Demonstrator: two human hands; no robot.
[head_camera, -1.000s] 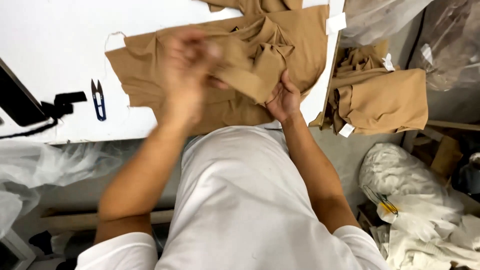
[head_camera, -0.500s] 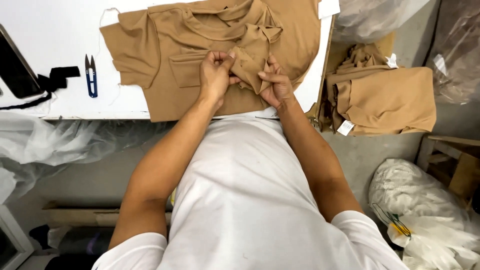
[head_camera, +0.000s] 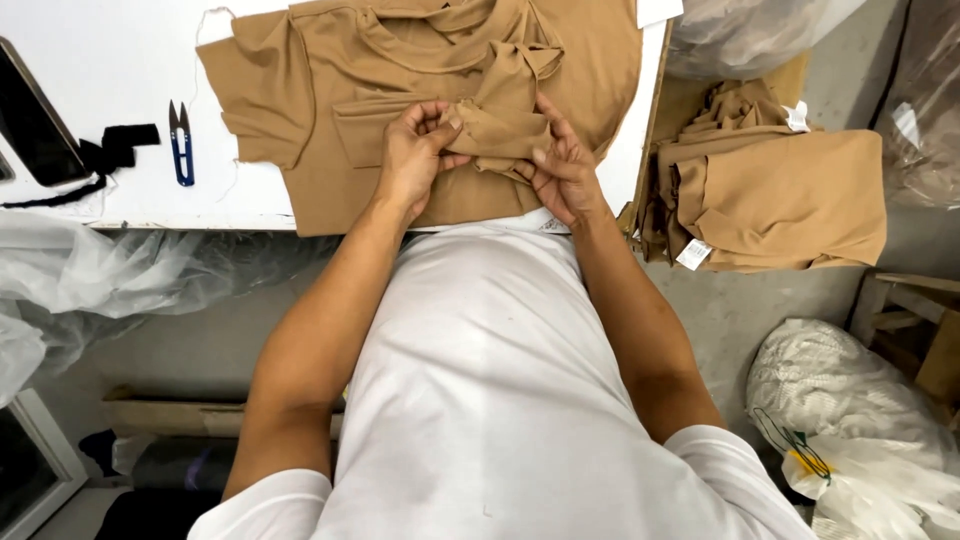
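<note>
Head view. Tan garment (head_camera: 330, 150) lies spread on the white table (head_camera: 100, 80), upper centre of frame. Left hand (head_camera: 415, 150) and right hand (head_camera: 565, 170) each hold a narrow pinch grip on one bunched fold (head_camera: 500, 130) of it, lifted just above the rest. Blue thread snips (head_camera: 181, 143) lie well apart at upper left. Risk, as judged: uneven pull between the hands could drag the flat part askew toward the table edge.

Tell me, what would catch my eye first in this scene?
Both hands, the left hand and right hand, pinch a bunched fold of the tan garment spread on the white table. A stack of tan garments sits to the right; blue thread snips lie to the left.
</note>
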